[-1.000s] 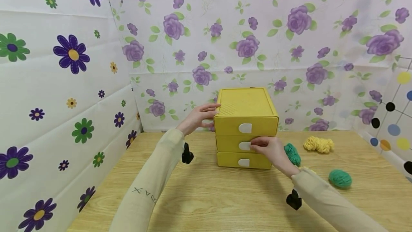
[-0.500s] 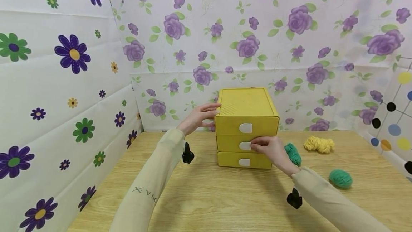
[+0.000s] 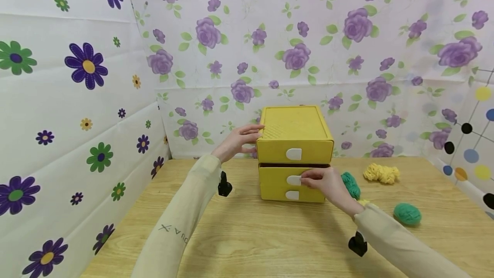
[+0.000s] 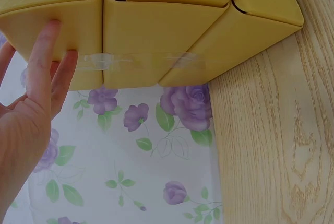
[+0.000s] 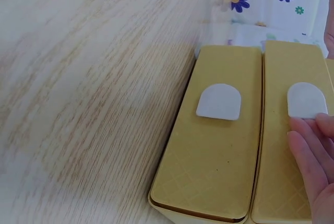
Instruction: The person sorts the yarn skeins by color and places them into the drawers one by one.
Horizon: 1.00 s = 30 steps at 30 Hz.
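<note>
Near green yarn [image 3: 351, 185], the right hand [image 3: 328, 182] pinches a white tab [image 3: 293, 180]; the left hand [image 3: 238, 141], unclenched, touches yellow drawers [image 3: 271, 152].

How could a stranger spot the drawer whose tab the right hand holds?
On the wooden table stands a yellow box of drawers. The right hand pinches the white tab of its middle drawer. Unlike the top drawer and bottom drawer, it juts forward.

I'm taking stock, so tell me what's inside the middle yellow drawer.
The middle drawer, its white tab held by the right hand, stands slightly open with a dark gap along its top edge. No contents show; its front and the top drawer cover the inside.
</note>
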Each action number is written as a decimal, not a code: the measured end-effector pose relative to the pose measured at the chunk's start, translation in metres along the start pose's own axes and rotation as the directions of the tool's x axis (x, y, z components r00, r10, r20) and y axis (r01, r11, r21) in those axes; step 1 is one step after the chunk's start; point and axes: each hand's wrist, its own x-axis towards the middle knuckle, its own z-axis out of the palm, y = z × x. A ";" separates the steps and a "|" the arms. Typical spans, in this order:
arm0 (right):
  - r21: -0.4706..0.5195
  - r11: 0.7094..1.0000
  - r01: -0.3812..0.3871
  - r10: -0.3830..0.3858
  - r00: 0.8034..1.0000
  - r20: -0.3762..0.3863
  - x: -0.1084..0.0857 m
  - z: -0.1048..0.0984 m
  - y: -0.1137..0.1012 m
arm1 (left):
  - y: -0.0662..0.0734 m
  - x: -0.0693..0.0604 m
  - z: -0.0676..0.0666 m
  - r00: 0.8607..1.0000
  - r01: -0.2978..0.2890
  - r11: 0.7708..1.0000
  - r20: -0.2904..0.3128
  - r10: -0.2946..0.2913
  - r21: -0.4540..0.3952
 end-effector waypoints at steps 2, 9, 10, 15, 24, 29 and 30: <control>0.002 1.000 0.005 -0.005 1.000 0.006 -0.002 0.000 -0.001 | 0.005 -0.004 0.002 1.000 0.001 1.000 0.016 -0.001 0.000; 0.003 1.000 0.018 -0.018 1.000 0.024 -0.015 -0.001 -0.032 | 0.007 -0.005 0.003 1.000 -0.003 1.000 0.001 0.003 0.003; 0.001 1.000 0.013 -0.013 1.000 0.025 -0.017 -0.001 -0.034 | 0.004 -0.003 0.002 1.000 -0.009 1.000 -0.007 0.009 0.003; 0.014 1.000 0.001 -0.002 0.999 0.038 -0.019 0.000 -0.018 | -0.003 0.001 0.001 0.999 -0.017 1.000 -0.030 0.017 -0.012; -0.004 0.999 0.047 -0.047 0.998 0.049 -0.026 -0.001 -0.013 | -0.003 0.001 0.001 0.999 -0.018 1.000 -0.028 0.018 -0.013; -0.009 0.999 0.045 -0.044 0.997 0.065 -0.028 -0.002 -0.015 | -0.002 0.001 0.000 1.000 -0.018 1.000 -0.025 0.018 -0.005; -0.010 0.999 0.044 -0.043 0.997 0.066 -0.029 -0.002 -0.015 | -0.002 0.001 0.000 1.000 -0.020 1.000 -0.024 0.020 -0.003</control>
